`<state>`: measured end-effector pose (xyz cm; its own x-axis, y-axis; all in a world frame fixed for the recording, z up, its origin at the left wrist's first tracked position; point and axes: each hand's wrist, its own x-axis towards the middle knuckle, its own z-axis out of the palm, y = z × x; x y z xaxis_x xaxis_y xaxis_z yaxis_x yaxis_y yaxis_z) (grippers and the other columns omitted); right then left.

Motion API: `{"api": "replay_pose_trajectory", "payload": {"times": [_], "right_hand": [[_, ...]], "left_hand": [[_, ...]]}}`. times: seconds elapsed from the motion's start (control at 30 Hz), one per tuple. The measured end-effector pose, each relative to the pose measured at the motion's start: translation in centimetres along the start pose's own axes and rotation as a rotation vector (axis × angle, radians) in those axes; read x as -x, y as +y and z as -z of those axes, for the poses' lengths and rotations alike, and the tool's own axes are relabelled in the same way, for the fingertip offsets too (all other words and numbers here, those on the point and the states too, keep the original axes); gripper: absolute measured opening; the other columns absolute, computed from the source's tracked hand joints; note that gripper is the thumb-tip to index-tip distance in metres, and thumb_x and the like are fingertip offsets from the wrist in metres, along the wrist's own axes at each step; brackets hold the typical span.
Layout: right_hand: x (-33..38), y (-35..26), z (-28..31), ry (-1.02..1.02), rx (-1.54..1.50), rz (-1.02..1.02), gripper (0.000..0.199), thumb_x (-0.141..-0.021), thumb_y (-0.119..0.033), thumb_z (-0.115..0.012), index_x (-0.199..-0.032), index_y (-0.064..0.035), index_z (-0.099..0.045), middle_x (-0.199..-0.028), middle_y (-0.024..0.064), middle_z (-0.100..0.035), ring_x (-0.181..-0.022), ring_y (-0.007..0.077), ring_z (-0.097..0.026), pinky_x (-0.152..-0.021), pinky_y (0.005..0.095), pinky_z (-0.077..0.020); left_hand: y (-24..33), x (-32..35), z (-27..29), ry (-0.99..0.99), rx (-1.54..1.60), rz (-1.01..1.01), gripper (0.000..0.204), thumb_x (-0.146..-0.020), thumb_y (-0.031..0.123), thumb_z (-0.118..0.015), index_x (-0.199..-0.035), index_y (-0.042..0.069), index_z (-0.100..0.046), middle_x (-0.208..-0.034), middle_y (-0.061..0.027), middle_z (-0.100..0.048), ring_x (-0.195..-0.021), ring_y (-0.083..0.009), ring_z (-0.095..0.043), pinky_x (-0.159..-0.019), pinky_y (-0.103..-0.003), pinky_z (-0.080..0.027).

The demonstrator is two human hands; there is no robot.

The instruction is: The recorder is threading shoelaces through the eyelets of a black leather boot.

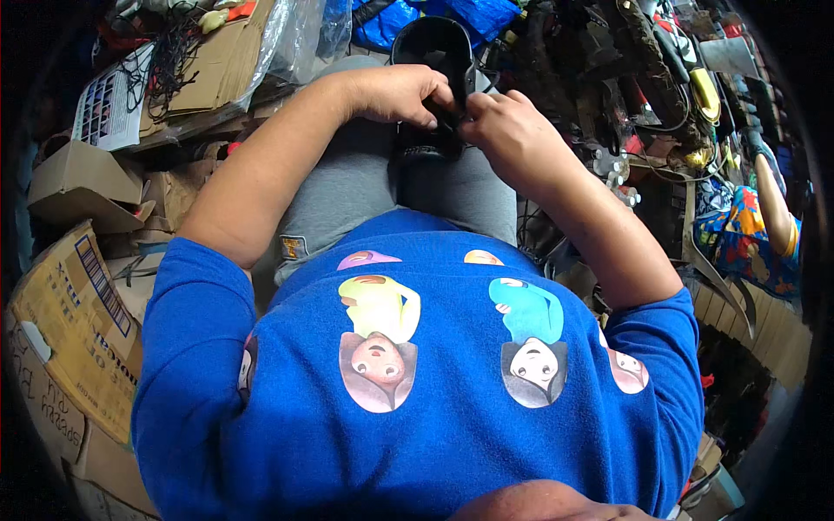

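A black, hollow, shoe-like thing (432, 39) rests between my knees, its rounded opening at the far end. My left hand (408, 94) reaches over its left side. The fingers are bent and the thumb is drawn in against the dark material. On the opposite side my right hand (508, 122) is closed in a pinch at the thing's right edge, close to my left fingertips. Whatever lies between the right fingertips is too small to make out. A pale grey strip shows just beyond the right hand. The middle of the black thing is partly hidden by both hands.
Flattened cardboard (213, 69), dark cords (174, 74) and an open carton (82, 182) lie at left. Blue plastic (482, 19) is at the far side. Tools and a yellow-handled item (705, 94) crowd the right, near a co-worker's arm (773, 195) and a curved blade (717, 273).
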<state>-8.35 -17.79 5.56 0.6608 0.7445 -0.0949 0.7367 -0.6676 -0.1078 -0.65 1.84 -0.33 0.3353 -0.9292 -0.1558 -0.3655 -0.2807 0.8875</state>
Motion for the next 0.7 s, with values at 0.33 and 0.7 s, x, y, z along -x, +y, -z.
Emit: {"api": "replay_pose_trajectory", "payload": {"times": [0.33,0.7], "right_hand": [[-0.5,0.9,-2.8,0.108,-0.329,-0.271,0.020,-0.073,-0.003,-0.060,-0.088,-0.0117,-0.070,-0.083,0.0143,-0.059,-0.077,0.0319,-0.061,-0.069,0.0380,-0.0498],[7.3,6.4,-3.6,0.474,-2.104,-0.109,0.017,-0.088,-0.022,-0.058,-0.093,-0.0053,-0.061,-0.081,0.0040,-0.058,-0.074,0.0144,-0.055,-0.072,0.0282,-0.0463]], "left_hand": [[-0.7,-1.8,-0.3,0.312,-0.175,0.123,0.032,-0.064,-0.001,-0.070,-0.095,0.003,-0.065,-0.099,-0.0062,-0.060,-0.097,-0.0184,-0.060,-0.083,-0.028,-0.047],[3.8,11.0,-3.7,0.396,-0.127,0.404,0.024,-0.083,0.023,-0.064,-0.095,0.002,-0.063,-0.082,-0.0145,-0.062,-0.085,-0.0293,-0.061,-0.077,-0.036,-0.047]]}}
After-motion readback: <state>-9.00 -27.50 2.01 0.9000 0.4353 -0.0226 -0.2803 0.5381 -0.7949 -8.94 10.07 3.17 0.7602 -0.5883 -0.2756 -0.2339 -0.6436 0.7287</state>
